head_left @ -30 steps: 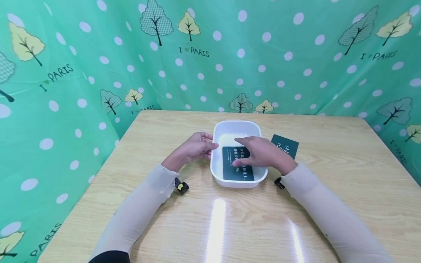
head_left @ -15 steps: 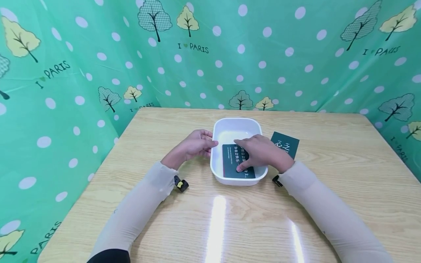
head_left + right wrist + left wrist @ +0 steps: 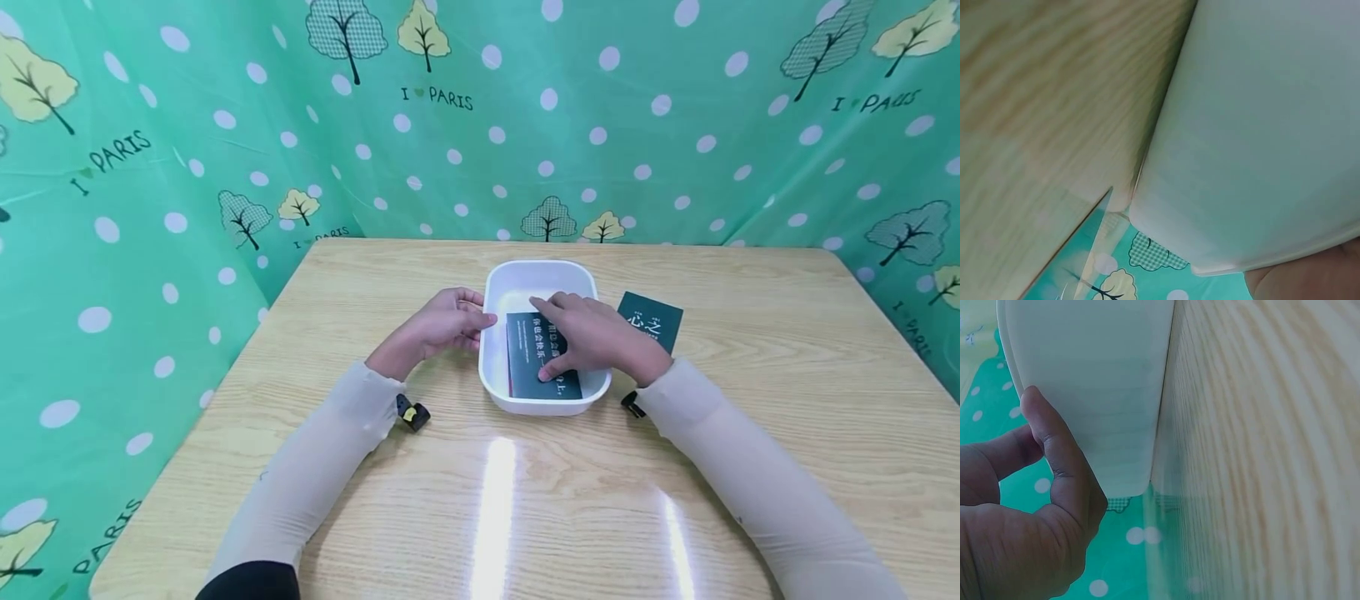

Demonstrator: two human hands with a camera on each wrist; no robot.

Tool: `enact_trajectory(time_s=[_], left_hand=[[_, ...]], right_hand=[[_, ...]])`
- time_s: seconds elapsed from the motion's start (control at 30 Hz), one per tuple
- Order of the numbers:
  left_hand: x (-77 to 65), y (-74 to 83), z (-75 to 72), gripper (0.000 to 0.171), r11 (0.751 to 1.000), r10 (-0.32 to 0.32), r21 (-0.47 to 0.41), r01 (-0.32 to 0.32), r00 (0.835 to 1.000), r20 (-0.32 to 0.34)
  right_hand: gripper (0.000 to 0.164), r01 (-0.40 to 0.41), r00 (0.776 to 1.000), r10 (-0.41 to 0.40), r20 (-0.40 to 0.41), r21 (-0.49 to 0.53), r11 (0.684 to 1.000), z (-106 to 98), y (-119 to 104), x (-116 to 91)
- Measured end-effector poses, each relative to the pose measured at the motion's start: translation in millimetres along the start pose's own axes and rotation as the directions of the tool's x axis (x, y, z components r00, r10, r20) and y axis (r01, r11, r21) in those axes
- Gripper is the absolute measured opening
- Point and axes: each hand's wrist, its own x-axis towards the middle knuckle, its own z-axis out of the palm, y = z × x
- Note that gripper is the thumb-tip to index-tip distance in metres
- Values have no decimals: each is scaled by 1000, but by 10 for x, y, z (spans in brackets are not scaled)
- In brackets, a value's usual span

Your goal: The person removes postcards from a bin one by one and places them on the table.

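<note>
A white rectangular plastic tub (image 3: 542, 407) stands on the wooden table. My left hand (image 3: 450, 323) grips its left wall, thumb at the rim and fingers outside; the left wrist view shows that hand (image 3: 1047, 487) against the tub's side (image 3: 1104, 394). Inside the near part of the tub lies a flat dark green card (image 3: 525, 358) with white Chinese lettering. My right hand (image 3: 588, 333) reaches in over the right rim, thumb and index finger spread, thumb tip on the card. It covers the card's right part. Little of this hand (image 3: 1310, 278) shows in the right wrist view.
Another dark green card (image 3: 656, 317) with white characters lies on the table just right of the tub, partly behind my right wrist. A green curtain (image 3: 450, 183) printed with trees and dots hangs behind and left of the table (image 3: 375, 517).
My right thumb has come down a little toward the near side, onto the card. The left hand keeps its grip on the tub. The head view has tilted slightly downward.
</note>
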Motion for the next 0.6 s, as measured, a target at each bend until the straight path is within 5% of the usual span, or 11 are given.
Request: enact_trajectory(time_s=[0.3, 0.6], left_hand=[[-15, 11, 9, 44, 1000, 6, -2, -6, 1000, 2], [-14, -4, 12, 42, 1000, 3, 6, -3, 1000, -8]], right_hand=[[113, -24, 993, 29, -115, 47, 999, 0, 7, 8], [65, 33, 956, 4, -293, 120, 992, -128, 10, -62]])
